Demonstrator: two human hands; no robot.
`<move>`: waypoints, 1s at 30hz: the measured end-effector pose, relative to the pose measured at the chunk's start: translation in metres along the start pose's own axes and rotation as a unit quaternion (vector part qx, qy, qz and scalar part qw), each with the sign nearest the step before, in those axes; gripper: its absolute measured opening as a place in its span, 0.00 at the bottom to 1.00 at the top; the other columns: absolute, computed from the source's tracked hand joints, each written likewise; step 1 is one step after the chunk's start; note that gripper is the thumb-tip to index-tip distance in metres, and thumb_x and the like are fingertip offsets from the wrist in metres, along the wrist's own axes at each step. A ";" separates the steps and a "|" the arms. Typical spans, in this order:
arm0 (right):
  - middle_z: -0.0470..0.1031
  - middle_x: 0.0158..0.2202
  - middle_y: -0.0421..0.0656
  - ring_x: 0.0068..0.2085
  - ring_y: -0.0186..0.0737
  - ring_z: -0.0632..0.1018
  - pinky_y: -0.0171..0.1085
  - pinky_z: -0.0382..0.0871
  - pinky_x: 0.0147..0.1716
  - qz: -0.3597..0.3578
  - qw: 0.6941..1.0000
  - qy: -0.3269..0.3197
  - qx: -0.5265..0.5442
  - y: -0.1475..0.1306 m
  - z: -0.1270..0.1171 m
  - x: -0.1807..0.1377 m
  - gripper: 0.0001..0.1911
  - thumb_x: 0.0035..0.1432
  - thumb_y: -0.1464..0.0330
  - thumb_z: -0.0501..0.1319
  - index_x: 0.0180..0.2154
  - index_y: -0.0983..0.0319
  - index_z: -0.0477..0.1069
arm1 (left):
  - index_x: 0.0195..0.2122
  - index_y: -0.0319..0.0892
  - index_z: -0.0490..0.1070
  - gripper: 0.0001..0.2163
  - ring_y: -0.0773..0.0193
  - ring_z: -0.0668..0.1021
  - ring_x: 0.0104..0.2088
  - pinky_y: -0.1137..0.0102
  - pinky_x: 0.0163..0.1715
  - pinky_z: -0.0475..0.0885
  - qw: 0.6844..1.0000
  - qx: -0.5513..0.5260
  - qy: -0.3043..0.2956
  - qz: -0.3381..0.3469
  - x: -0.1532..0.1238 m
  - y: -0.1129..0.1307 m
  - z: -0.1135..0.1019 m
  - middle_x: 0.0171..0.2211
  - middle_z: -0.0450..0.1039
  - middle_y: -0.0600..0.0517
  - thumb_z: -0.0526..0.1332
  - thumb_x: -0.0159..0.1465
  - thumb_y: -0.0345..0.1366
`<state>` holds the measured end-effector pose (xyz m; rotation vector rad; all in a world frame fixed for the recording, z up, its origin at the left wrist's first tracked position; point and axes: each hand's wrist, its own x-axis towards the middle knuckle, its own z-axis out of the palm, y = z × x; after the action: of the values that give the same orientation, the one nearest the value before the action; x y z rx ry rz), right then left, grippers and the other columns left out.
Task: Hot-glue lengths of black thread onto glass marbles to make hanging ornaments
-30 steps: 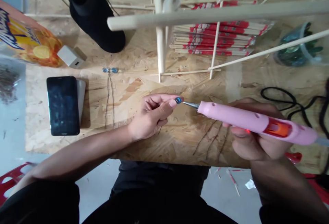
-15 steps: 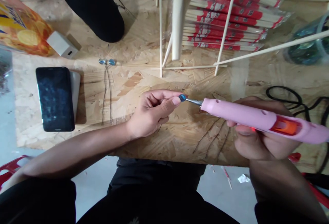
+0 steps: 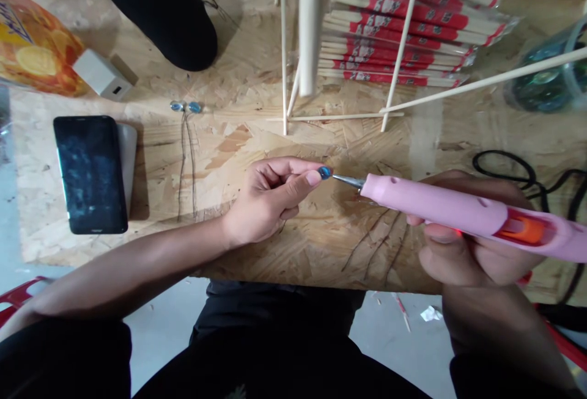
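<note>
Between the thumb and forefinger of my left hand [image 3: 270, 200] is a small blue glass gem [image 3: 325, 172]. My right hand [image 3: 486, 252] is wrapped round a pink hot glue gun [image 3: 435, 203], whose metal nozzle [image 3: 347, 181] points left at the gem, its tip touching or very close to it. A red light glows near my right thumb. Several thin dark wires [image 3: 367, 243] lie on the board under the gun. Further left, two blue glass gems [image 3: 194, 107] lie side by side with two thin wires [image 3: 183, 167] running down from them.
A phone [image 3: 92, 173], a white charger plug [image 3: 104, 75] and an orange bag [image 3: 39, 44] are at left. A black object [image 3: 160, 8] stands behind. A stick frame [image 3: 285, 51], red-wrapped chopsticks [image 3: 398, 26], a tub of glass gems [image 3: 541, 81] and a black cord [image 3: 509, 157] fill the right.
The glue gun has shifted slightly right, its nozzle drawn back a little from the gem. The whole view has moved a bit; my left hand keeps its pinch.
</note>
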<state>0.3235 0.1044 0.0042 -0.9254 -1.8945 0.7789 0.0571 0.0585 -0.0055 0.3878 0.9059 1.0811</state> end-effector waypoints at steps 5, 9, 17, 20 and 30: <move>0.80 0.30 0.47 0.30 0.48 0.83 0.46 0.81 0.28 0.004 1.000 -0.009 0.001 -0.003 0.004 0.002 0.16 0.66 0.55 0.71 0.30 0.56 0.75 | 0.38 0.44 0.89 0.15 0.78 0.50 0.19 0.77 0.15 0.44 1.000 -0.014 -0.006 0.004 0.001 -0.001 -0.002 0.19 0.50 0.62 0.83 0.59 0.48; 0.79 0.29 0.44 0.26 0.43 0.81 0.41 0.78 0.25 -0.028 0.999 -0.023 -0.002 0.002 0.001 0.003 0.16 0.66 0.59 0.73 0.30 0.57 0.73 | 0.40 0.43 0.89 0.13 0.77 0.50 0.18 0.78 0.14 0.45 0.999 -0.021 -0.032 0.016 0.003 -0.004 -0.006 0.19 0.51 0.63 0.82 0.61 0.46; 0.79 0.28 0.42 0.27 0.40 0.82 0.39 0.80 0.27 -0.040 0.999 -0.012 -0.021 0.007 -0.004 -0.001 0.16 0.63 0.63 0.75 0.29 0.58 0.73 | 0.38 0.41 0.86 0.13 0.78 0.49 0.18 0.78 0.14 0.45 0.999 0.005 -0.039 0.024 0.003 -0.003 -0.005 0.19 0.49 0.63 0.79 0.65 0.47; 0.77 0.27 0.41 0.27 0.40 0.81 0.39 0.80 0.27 -0.029 0.999 -0.014 -0.017 0.003 -0.002 0.000 0.15 0.64 0.62 0.74 0.29 0.58 0.74 | 0.37 0.41 0.86 0.14 0.77 0.49 0.18 0.77 0.14 0.45 0.999 0.014 -0.037 0.027 0.003 -0.002 -0.004 0.19 0.49 0.63 0.79 0.65 0.47; 0.79 0.29 0.44 0.28 0.45 0.82 0.45 0.81 0.26 0.005 1.000 -0.020 -0.020 0.000 -0.005 -0.003 0.16 0.65 0.53 0.75 0.35 0.58 0.82 | 0.36 0.40 0.86 0.14 0.77 0.49 0.18 0.78 0.14 0.44 0.999 0.011 -0.029 0.012 0.001 0.000 -0.003 0.19 0.48 0.63 0.80 0.64 0.47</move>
<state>0.3288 0.1026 0.0052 -0.9515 -1.9481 0.7745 0.0553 0.0590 -0.0081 0.4467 0.8646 1.0783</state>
